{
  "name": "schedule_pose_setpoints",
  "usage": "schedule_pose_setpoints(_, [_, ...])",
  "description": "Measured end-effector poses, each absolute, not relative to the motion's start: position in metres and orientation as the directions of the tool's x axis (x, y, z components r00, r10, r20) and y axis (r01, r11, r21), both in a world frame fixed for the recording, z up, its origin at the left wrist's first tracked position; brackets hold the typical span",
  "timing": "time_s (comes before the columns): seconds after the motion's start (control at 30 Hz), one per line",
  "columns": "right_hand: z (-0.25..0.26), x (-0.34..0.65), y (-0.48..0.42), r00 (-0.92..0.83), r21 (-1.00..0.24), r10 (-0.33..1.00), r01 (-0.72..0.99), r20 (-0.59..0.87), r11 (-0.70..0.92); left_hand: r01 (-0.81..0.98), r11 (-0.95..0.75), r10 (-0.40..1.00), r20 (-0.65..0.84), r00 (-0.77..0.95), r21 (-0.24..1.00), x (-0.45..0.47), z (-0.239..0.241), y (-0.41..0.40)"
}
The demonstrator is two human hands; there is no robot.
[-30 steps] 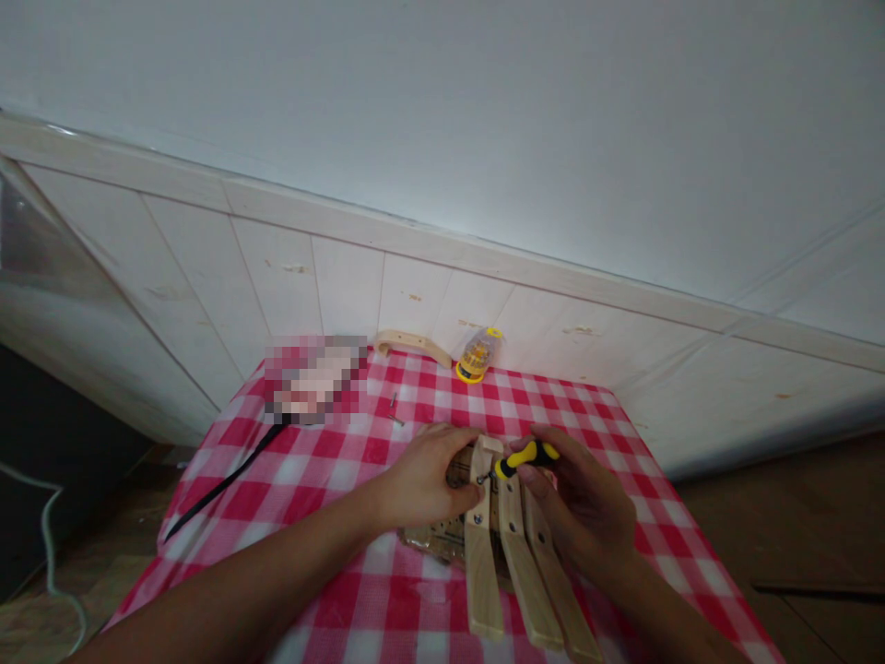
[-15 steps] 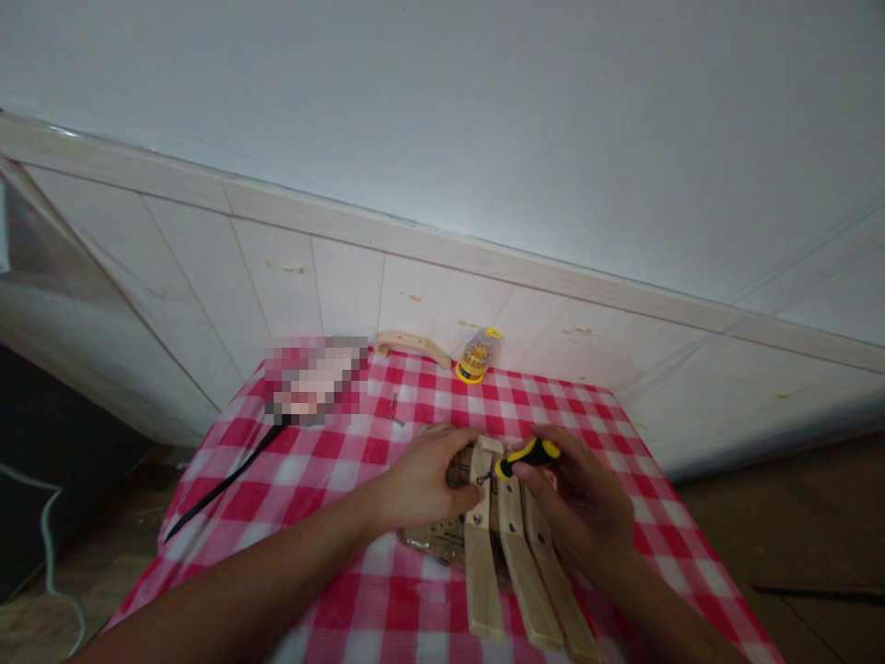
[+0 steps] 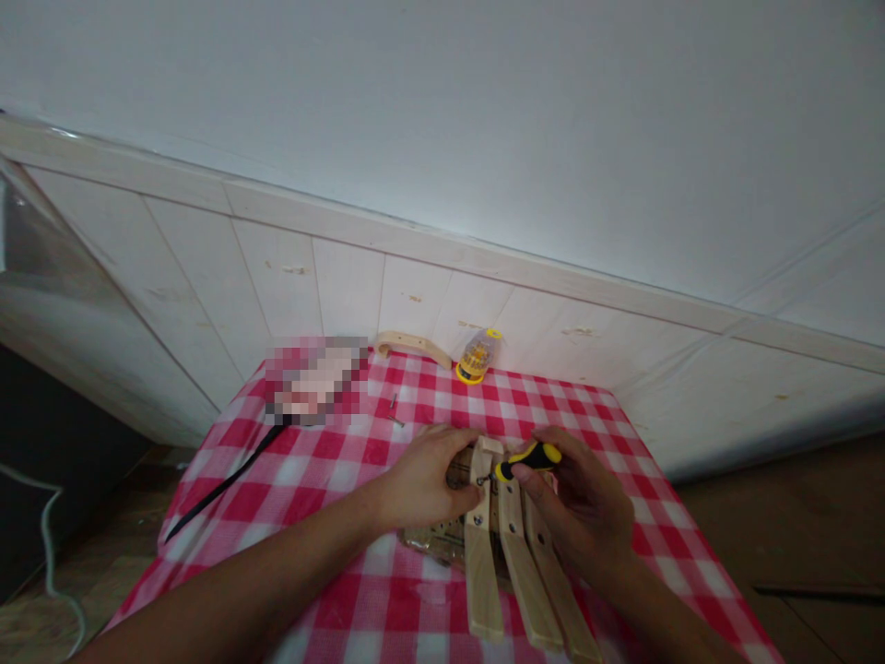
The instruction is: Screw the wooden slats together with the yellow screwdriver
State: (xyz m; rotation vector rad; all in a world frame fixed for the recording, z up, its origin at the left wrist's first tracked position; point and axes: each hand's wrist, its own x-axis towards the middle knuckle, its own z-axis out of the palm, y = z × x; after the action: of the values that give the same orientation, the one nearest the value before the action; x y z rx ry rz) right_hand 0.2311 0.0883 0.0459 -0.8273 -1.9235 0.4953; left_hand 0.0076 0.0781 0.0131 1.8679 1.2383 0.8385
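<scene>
My right hand is closed round a yellow-and-black screwdriver. Its shaft slants down left to a screw at the upper hole of the leftmost wooden bar. Thumb and fingers of my left hand grip that bar near its top end. A second screw head shows lower on the same bar. Two similar light wooden bars with holes lie alongside, the farthest partly covered by my right hand. Beneath them is a brown board with holes, in clear plastic wrap, mostly hidden.
A red-and-white checked cloth covers the table. Toward the wall stand a clear bit case with yellow ends and a curved wooden piece. Two loose screws lie nearby. At left is a pixelated object with a black strap.
The screwdriver has turned or tilted very slightly at the screw. Both hands and the wooden bars are in nearly the same places.
</scene>
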Motion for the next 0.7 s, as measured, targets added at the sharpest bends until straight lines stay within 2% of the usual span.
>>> schedule_pose_setpoints(0.7, [0.059,0.233,0.072,-0.469,-0.553,0.622,0.294,0.627,0.779,0.473,-0.264,0.940,0.114,0.323,0.840,0.008,0.013,0.080])
